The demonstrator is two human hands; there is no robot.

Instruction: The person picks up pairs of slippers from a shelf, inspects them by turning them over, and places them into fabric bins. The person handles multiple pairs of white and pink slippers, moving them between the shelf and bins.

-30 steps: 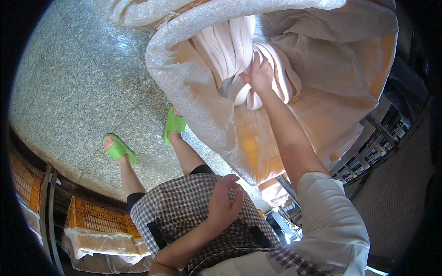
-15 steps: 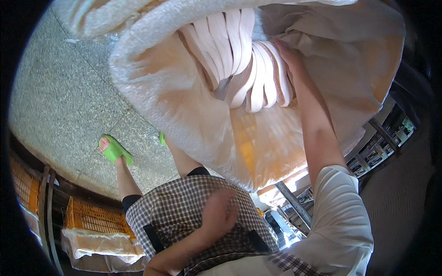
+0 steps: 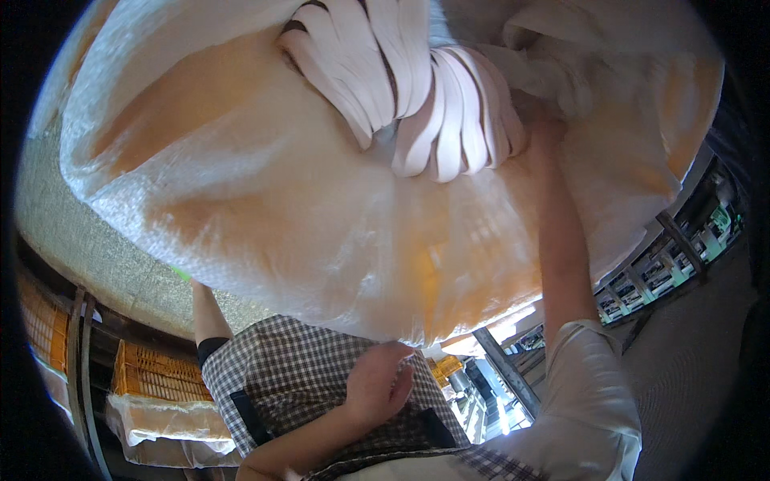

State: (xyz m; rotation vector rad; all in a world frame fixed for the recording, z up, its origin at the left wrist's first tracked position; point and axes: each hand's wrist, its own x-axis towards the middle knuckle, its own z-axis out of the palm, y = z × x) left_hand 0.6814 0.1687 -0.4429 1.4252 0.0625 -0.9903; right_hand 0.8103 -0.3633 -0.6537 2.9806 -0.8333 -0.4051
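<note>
A large translucent whitish plastic bag (image 3: 265,216) gapes open before me. Inside lie two rows of long white strips (image 3: 453,112) with rounded ends, standing on edge side by side; some show brown edges. They look like flat soles, but I cannot tell their kind. My right hand (image 3: 547,132) is down inside the bag, just right of the nearer row. Its fingers are blurred and partly hidden. In front of my checked apron (image 3: 301,361), my left hand (image 3: 380,385) is loosely bent with fingers apart, holding nothing visible, close below the bag's near edge.
Orange slatted crates (image 3: 156,370) with plastic film hanging over them stand at lower left, beside dark metal posts (image 3: 80,361). Speckled grey floor (image 3: 96,256) shows at left. Metal framing (image 3: 507,373) and bright shelving lie beyond the bag at lower right.
The bag's near and left side has spread out lower and wider, covering floor and my green slippers. My right hand has shifted right and down, away from the strips' far end. My left hand stays near the apron.
</note>
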